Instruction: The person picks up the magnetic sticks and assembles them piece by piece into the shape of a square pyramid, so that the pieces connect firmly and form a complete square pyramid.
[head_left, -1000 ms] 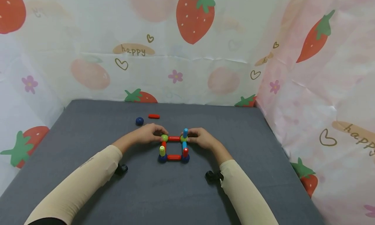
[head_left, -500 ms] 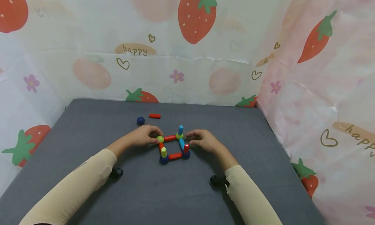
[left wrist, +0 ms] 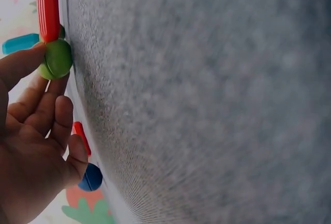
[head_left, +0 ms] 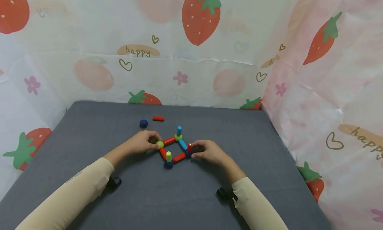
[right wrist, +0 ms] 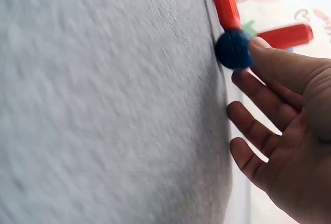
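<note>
A four-sided frame of balls joined by rods lies on the grey cloth. My left hand (head_left: 140, 142) pinches the green ball (left wrist: 57, 58) at its left corner between thumb and fingers. At the right corner, the thumb and fingers of my right hand (head_left: 211, 152) hold a dark blue ball (right wrist: 232, 49), which bears an upright red rod (right wrist: 285, 36). Another green ball (head_left: 178, 138) at the far corner carries a blue rod (head_left: 179, 130). The near dark blue ball (head_left: 168, 164) carries a yellow-green rod (head_left: 169, 156). Red rods (head_left: 179, 157) and a light blue rod (head_left: 183, 145) form the sides.
A loose dark blue ball (head_left: 143, 123) and a loose red rod (head_left: 158, 118) lie beyond my left hand. Grey cloth (head_left: 155, 203) covers the table, and strawberry-printed sheets (head_left: 185, 90) hang behind and at both sides.
The frame has turned counterclockwise from square-on to a diamond. My right hand has left the far green ball and come nearer, onto the right dark blue ball. My left hand has shifted left with its green ball.
</note>
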Action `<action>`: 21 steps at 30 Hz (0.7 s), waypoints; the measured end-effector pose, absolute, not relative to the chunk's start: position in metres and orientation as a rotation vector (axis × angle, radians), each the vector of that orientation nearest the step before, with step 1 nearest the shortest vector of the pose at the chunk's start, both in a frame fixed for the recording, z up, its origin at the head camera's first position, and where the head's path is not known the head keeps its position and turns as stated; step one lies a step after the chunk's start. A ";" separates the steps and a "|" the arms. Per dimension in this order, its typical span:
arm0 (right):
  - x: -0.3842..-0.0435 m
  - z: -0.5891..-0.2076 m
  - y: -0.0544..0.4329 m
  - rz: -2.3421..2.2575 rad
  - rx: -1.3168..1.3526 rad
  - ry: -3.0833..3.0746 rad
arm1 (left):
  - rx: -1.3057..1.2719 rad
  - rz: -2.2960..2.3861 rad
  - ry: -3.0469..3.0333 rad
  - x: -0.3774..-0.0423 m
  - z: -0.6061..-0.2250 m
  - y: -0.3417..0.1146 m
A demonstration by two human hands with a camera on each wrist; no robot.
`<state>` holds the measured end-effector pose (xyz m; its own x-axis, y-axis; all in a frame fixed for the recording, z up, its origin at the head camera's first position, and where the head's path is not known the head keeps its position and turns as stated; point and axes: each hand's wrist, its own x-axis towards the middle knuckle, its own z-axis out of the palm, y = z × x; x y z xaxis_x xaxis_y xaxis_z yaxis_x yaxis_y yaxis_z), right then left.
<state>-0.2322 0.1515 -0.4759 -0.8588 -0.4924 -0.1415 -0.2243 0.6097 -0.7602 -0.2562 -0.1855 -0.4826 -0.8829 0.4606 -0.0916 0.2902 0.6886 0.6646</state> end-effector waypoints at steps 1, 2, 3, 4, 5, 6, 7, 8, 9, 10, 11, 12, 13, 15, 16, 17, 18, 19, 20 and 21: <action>-0.232 -0.476 0.150 -1.113 -0.574 2.509 | 0.593 0.981 2.652 -0.256 -0.483 -0.185; -0.231 -0.476 0.148 -1.115 -0.574 2.517 | 0.584 0.985 2.652 -0.255 -0.482 -0.185; -0.230 -0.477 0.147 -1.119 -0.567 2.524 | 0.580 0.987 2.653 -0.254 -0.482 -0.185; -0.230 -0.477 0.145 -1.126 -0.558 2.530 | 0.575 0.991 2.653 -0.254 -0.482 -0.185; -0.230 -0.477 0.144 -1.136 -0.552 2.536 | 0.570 0.994 2.653 -0.253 -0.482 -0.185; -0.229 -0.478 0.142 -1.144 -0.547 2.547 | 0.567 0.999 2.652 -0.252 -0.482 -0.185; -0.229 -0.479 0.141 -1.149 -0.541 2.554 | 0.564 1.002 2.651 -0.251 -0.482 -0.185; -0.230 -0.479 0.140 -1.153 -0.538 2.560 | 0.562 1.004 2.651 -0.250 -0.482 -0.185; -0.230 -0.480 0.139 -1.157 -0.530 2.565 | 0.563 1.006 2.652 -0.250 -0.482 -0.185; -0.230 -0.481 0.138 -1.158 -0.527 2.570 | 0.562 1.007 2.652 -0.249 -0.482 -0.184; -0.231 -0.481 0.138 -1.156 -0.525 2.572 | 0.563 1.006 2.653 -0.249 -0.481 -0.184; -0.232 -0.482 0.138 -1.157 -0.524 2.574 | 0.564 1.004 2.656 -0.248 -0.481 -0.184; -0.233 -0.482 0.138 -1.159 -0.526 2.574 | 0.566 0.999 2.658 -0.248 -0.481 -0.184; -0.235 -0.482 0.138 -1.160 -0.530 2.580 | 0.561 0.992 2.660 -0.246 -0.481 -0.183; -0.236 -0.482 0.138 -1.160 -0.535 2.584 | 0.560 0.987 2.659 -0.245 -0.481 -0.183; -0.237 -0.482 0.138 -1.162 -0.539 2.583 | 0.561 0.982 2.658 -0.244 -0.481 -0.182; -0.239 -0.482 0.139 -1.164 -0.541 2.584 | 0.565 0.976 2.657 -0.243 -0.481 -0.182; -0.240 -0.482 0.139 -1.163 -0.541 2.585 | 0.572 0.972 2.654 -0.242 -0.481 -0.181; -0.241 -0.482 0.140 -1.166 -0.540 2.580 | 0.577 0.971 2.648 -0.240 -0.482 -0.180; -0.243 -0.482 0.140 -1.168 -0.538 2.574 | 0.591 0.972 2.643 -0.239 -0.482 -0.180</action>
<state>-0.2426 0.1403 -0.4822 -0.8965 -0.4349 -0.0847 -0.2226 0.6074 -0.7626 -0.2391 -0.1799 -0.4822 -0.8823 0.4590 -0.1039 0.2823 0.6928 0.6636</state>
